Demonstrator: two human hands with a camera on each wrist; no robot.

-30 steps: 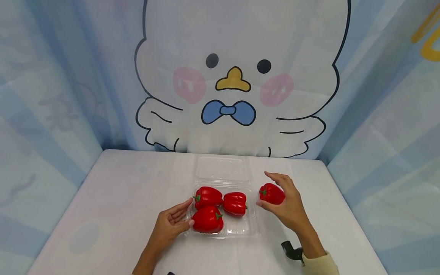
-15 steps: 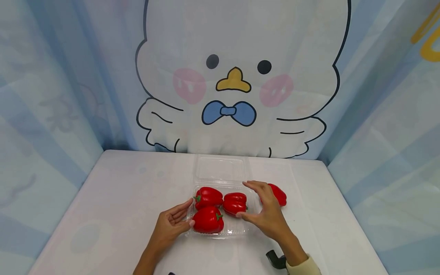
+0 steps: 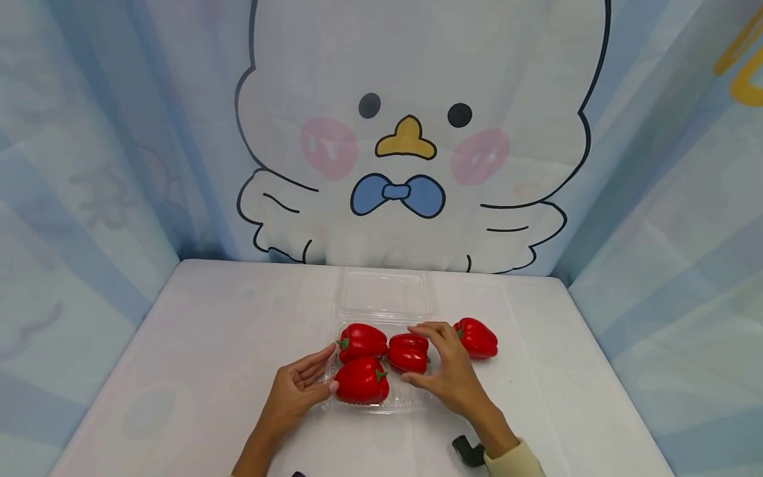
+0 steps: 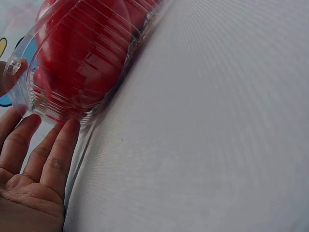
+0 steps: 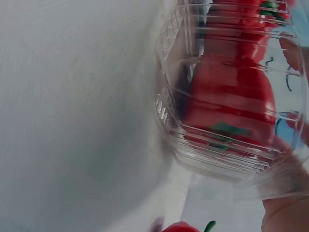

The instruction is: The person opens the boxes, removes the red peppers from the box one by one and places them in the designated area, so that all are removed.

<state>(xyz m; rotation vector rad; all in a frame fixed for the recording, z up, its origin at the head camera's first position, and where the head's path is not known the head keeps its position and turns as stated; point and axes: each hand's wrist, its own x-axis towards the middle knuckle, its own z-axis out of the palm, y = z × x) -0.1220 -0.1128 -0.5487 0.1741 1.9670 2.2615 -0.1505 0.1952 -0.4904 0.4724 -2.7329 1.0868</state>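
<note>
Left hand [image 3: 291, 392], quantity one, is at the left side of the clear plastic container [image 3: 411, 399]. Its thumb laps over the rim and its fingers lie against the outside of the wall, taking hold of the edge between them with a narrow gap. At the bottom edge of the head view, one small dark item [image 3: 299, 474] is partly cut off.

The container, quantity one, sits on the table, its lid [image 3: 384, 291] laid back behind it. It holds three red bell peppers. The rear left pepper [image 3: 366, 342] points its green stem left. The front left pepper [image 3: 361, 382] touches it and has its stem at the upper right. The right pepper [image 3: 408, 354] has its stem toward the right wall.

Right hand [image 3: 451, 375], quantity one, arches over the container's right wall. Thumb and forefinger are spread wide, one on the near side and one on the far side of the right pepper; contact with it cannot be confirmed.

Outside the container, to its right, the fourth pepper [image 3: 478, 339] lies on the table [image 3: 554, 397], stem to the left. Near the cream sleeve [image 3: 515, 461] is one dark elbow-shaped piece [image 3: 467, 452]. Across the back hangs one curtain [image 3: 417, 59], printed with one bird wearing one blue bow tie.
</note>
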